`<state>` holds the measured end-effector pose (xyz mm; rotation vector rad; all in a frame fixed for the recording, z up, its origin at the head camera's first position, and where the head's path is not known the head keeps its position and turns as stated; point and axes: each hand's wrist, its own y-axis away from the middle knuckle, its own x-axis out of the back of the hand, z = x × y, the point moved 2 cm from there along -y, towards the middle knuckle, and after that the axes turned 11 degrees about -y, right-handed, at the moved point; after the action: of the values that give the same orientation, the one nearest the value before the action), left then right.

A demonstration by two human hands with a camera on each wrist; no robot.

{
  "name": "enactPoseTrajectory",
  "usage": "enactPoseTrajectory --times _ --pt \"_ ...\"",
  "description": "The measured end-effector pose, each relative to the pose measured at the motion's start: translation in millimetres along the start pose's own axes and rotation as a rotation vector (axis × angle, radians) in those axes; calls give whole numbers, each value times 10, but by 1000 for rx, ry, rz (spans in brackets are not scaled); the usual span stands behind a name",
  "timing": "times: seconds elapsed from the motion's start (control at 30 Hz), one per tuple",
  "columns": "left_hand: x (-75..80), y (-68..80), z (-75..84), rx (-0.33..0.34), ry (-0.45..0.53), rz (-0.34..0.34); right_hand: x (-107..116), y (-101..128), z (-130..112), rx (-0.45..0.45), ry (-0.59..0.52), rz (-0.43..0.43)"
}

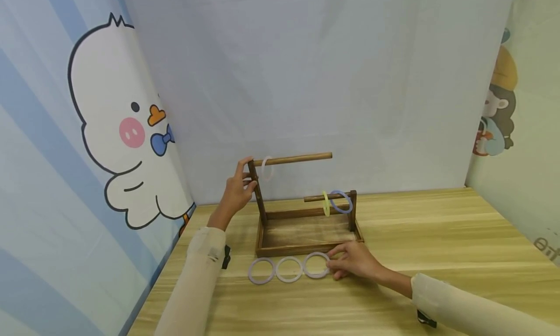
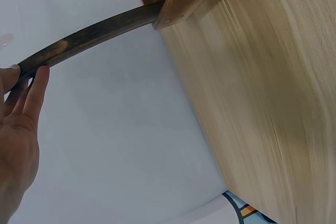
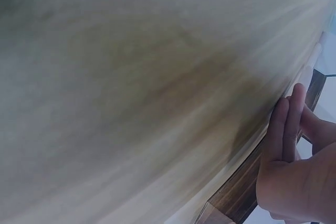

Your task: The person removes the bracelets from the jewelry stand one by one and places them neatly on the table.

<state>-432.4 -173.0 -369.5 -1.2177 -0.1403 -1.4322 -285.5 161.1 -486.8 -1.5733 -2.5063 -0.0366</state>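
Nearest, we see our right hand [image 1: 352,261] pinching a pale translucent ring [image 1: 316,265], the last of a left-to-right row lying flat on the smooth wooden table [image 1: 437,258]. Behind stands the dark wooden rack [image 1: 306,224]. Our left hand [image 1: 236,192] holds its tall post [image 1: 257,190] with straight fingers; the round rods run left to right.

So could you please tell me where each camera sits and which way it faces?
Head: looks down at the wooden rack, the rings and both hands.
Left wrist: looks along the left hand, which touches the rack's dark post.
Right wrist: low over the table; right hand's fingers show.
All three views show the rack.
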Motion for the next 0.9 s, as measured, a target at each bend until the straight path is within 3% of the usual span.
enactPoseTrajectory --times 0.9 --pt "17 9 22 24 -4 -10 -10 1 13 2 -1 15"
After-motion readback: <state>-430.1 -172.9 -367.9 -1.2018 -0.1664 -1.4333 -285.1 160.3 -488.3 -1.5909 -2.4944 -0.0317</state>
